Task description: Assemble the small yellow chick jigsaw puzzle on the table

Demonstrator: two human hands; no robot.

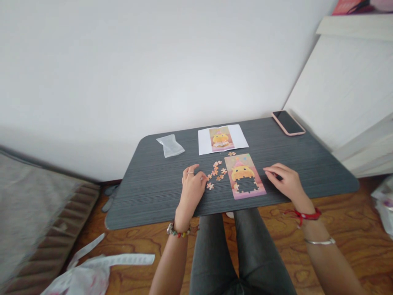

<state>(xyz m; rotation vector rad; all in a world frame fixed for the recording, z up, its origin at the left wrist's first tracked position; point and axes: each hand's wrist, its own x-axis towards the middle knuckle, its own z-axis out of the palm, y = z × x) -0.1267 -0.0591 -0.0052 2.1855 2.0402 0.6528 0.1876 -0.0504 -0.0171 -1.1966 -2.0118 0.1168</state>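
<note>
1. Far left: grey surface [37, 205] with a pleated brown edge, cut off by the border, kind hard to make out.
2. Lower left, on the wood-patterned floor [129, 239]: plastic bag [89, 276], cut off at the bottom, beside a white strip [132, 259] with faint marks too blurred to read.
3. On the left of the dark tabletop [138, 200]: translucent plastic pouch [171, 146], lying flat.
4. Left hand [192, 184]: low over the tabletop, fingers loosely bent and partly spread, fingertips just beside the nearest loose pieces; contact or hold impossible to tell.
5. Loose jigsaw pieces [223, 171]: scattered between left hand and puzzle, printed detail too small to make out.
6. Behind them: creased picture sheet [221, 139], showing a yellow cartoon character in a pink hat.
7. Partly assembled jigsaw puzzle [242, 171]: flat between the hands, nearer the right, same character, tabletop visible through a gap in the lower half.
8. Right hand [287, 180]: just right of the puzzle, fingers half curled, thumb near forefinger; inside of the curl hidden, hold impossible to tell.
9. Far right corner: pink-cased smartphone [287, 122], screen dark.
10. Top right: red-and-pink object [350, 6] on a white ledge [356, 26], cut off by the border.
</note>
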